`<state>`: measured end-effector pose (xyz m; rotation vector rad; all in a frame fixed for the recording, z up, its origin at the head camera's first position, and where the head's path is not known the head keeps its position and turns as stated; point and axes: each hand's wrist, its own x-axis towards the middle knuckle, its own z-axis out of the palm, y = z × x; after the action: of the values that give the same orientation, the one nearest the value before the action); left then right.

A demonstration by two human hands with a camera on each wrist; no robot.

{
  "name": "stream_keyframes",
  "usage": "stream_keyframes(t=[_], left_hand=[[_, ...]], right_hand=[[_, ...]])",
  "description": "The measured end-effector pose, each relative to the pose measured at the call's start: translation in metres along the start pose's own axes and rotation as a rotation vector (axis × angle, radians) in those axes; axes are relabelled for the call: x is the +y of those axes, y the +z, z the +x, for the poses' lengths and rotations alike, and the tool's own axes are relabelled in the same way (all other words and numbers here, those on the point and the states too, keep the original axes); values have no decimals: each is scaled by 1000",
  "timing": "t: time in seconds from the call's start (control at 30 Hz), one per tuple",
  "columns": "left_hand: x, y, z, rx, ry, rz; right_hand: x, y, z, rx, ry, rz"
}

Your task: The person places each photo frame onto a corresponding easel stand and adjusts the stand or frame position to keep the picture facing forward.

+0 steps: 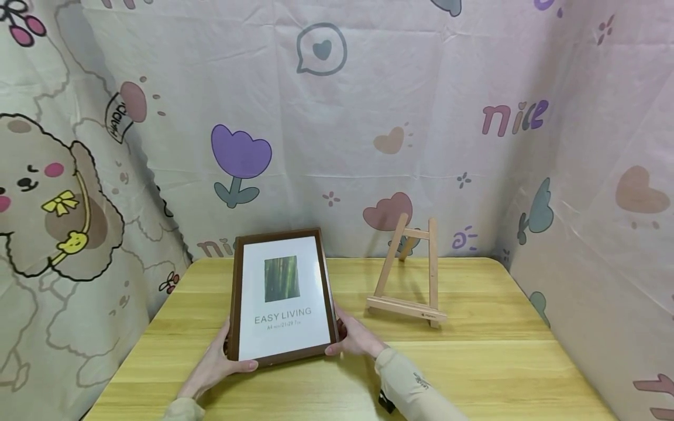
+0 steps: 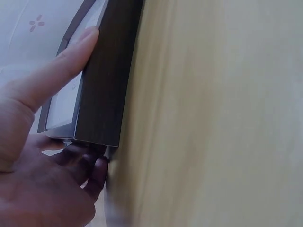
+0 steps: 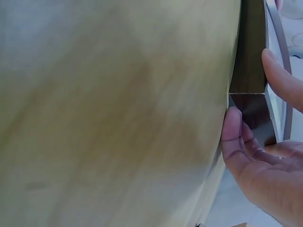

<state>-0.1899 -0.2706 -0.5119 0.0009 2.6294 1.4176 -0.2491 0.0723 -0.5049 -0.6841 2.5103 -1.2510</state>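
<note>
A dark brown picture frame (image 1: pixel 236 298) leans back on the left half of the table, its front turned to me. Behind its glass is a white sheet with a green bamboo picture and the words EASY LIVING. My left hand (image 1: pixel 213 363) grips the lower left corner, thumb over the front edge. At the lower right corner my right hand (image 1: pixel 357 336) holds the other side, thumb also on the front. Both wrist views show fingers curled round the sides of the frame (image 2: pixel 104 80), whose deep bottom edge (image 3: pixel 251 52) is close to the tabletop.
A small light wooden easel (image 1: pixel 433 263) stands to the right of the frame, towards the back of the table (image 1: pixel 489 351). A black item (image 1: pixel 386 401) shows beside the right sleeve. Patterned cloth (image 1: pixel 337 117) hangs behind and along both sides.
</note>
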Motion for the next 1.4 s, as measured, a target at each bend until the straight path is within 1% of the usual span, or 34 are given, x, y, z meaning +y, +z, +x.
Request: stream_keyframes(t=[0.1, 0.2, 0.33, 0.43, 0.67, 0.8, 0.87, 0.93, 1.03, 1.2, 1.4], left_hand=[[0, 1, -1, 16, 11, -9], [1, 2, -2, 27, 20, -16], [1, 4, -3, 63, 70, -56], [2, 5, -2, 93, 104, -57], [8, 6, -3, 111, 46, -9], [9, 7, -4, 149, 89, 6], [11, 7, -4, 166, 122, -6], [13, 7, -3, 176, 140, -21], [15, 8, -2, 181, 146, -33], [21, 8, -1, 193, 153, -20], [29, 9, -2, 205, 158, -10]], right_hand=[[0, 1, 0, 11, -16, 15], [-1, 1, 0, 24, -13, 24], [-3, 1, 0, 52, -3, 27], [-4, 2, -1, 78, -6, 18], [-4, 0, -1, 126, -56, -22], [-5, -2, -1, 132, -98, 9], [-6, -4, -1, 132, -117, 34], [-7, -6, -2, 144, -131, 34], [-8, -8, -2, 164, -140, 18], [-11, -11, -4, 200, -165, -6], [-12, -16, -5, 220, -182, 13]])
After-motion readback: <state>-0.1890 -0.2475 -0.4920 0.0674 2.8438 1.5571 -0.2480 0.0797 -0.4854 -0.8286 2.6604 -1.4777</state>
